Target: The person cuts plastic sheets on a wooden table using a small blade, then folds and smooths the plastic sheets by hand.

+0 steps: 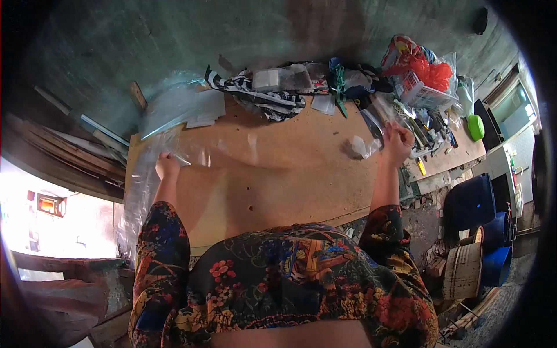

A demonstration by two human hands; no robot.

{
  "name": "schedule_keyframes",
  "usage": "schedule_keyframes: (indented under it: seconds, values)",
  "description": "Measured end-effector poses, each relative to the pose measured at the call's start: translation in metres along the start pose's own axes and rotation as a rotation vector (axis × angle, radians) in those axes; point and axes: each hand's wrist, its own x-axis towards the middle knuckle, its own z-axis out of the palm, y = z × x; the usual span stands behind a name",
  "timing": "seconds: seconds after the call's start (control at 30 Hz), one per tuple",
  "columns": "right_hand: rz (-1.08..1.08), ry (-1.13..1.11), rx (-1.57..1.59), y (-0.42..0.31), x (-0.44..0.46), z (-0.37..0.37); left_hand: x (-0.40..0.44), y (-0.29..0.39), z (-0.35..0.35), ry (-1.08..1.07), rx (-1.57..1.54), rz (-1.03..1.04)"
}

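Clear, creased film [143, 182] drapes the smooth brown worktop [301, 151]; the left hand [167, 166] has its grip pinched on it, the right hand's [398, 142] fingertips together beside crumpled translucent plastic [364, 148].

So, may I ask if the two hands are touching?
No, the left hand and right hand are at opposite sides of the board.

Arms spread wide, left hand [168, 166] loosely curled, right hand [398, 139] raised, fingers bent
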Motion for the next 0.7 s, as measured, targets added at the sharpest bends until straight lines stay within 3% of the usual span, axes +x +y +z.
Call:
schedule_keyframes:
  seconds: [0.07,0.13,0.2,0.23,0.27,0.3,0.33,0.37,0.4,0.47,0.5,0.57,0.7]
  values:
    - [-0.042,0.045,-0.006,-0.016,-0.003,0.006,0.002,0.007,0.001,-0.105,0.026,-0.111]
    - [-0.015,-0.076,-0.046,-0.023,-0.014,0.009,-0.018,0.042,0.001,0.145,0.122,-0.269]
    - [0.174,-0.453,-0.238,-0.036,-0.038,0.03,-0.042,0.096,-0.03,0.089,0.088,0.081]
    - [0.18,-0.457,-0.239,-0.041,-0.051,0.042,-0.056,0.115,-0.027,-0.02,-0.001,0.262]
    - [0.284,-0.568,-0.176,-0.045,-0.065,0.053,-0.07,0.132,-0.022,-0.199,-0.288,0.478]
    - [0.388,-0.682,-0.108,-0.047,-0.075,0.064,-0.092,0.167,-0.033,-0.548,-0.737,0.505]
    - [0.396,-0.697,-0.104,-0.047,-0.083,0.072,-0.108,0.187,-0.04,-0.638,-0.525,0.733]
    - [0.464,-0.764,-0.003,-0.047,-0.089,0.08,-0.126,0.203,-0.047,-0.73,-0.682,0.853]
    - [0.531,-0.829,0.099,-0.045,-0.095,0.087,-0.15,0.207,-0.03,-0.906,-1.177,0.746]
    - [0.533,-0.858,0.227,-0.043,-0.103,0.096,-0.164,0.225,-0.052,-0.848,-0.956,0.883]
    - [0.464,-0.771,0.267,-0.043,-0.104,0.1,-0.169,0.222,-0.051,-0.837,-0.951,0.879]
    - [0.313,-0.632,0.307,-0.045,-0.104,0.102,-0.176,0.214,-0.043,-1.095,-0.997,0.613]
    - [0.198,-0.45,0.09,-0.027,-0.086,0.08,-0.165,0.185,-0.037,-0.997,-1.05,0.365]
